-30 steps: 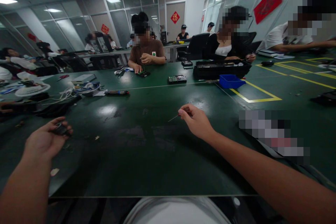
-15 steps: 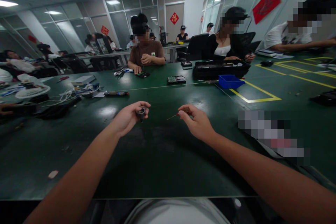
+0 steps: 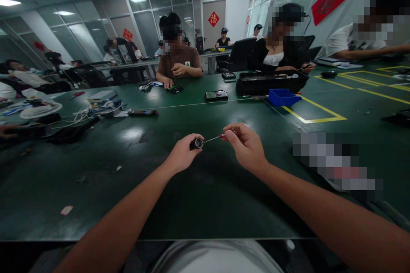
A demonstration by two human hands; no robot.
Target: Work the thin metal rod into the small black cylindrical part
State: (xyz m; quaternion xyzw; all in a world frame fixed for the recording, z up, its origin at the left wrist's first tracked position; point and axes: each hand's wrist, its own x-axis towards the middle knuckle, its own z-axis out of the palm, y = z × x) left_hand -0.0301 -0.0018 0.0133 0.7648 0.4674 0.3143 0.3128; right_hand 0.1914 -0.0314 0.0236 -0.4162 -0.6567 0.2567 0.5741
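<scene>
While my left hand curls round a black cylinder, my right hand pinches a screwdriver (tip by the cylinder), worktop below.

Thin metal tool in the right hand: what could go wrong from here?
The shaft of the thin tool points at the black round part in the left hand, so a slip might jab those fingers.
The part is held only by the fingers over the green table; a push could knock it loose.
</scene>
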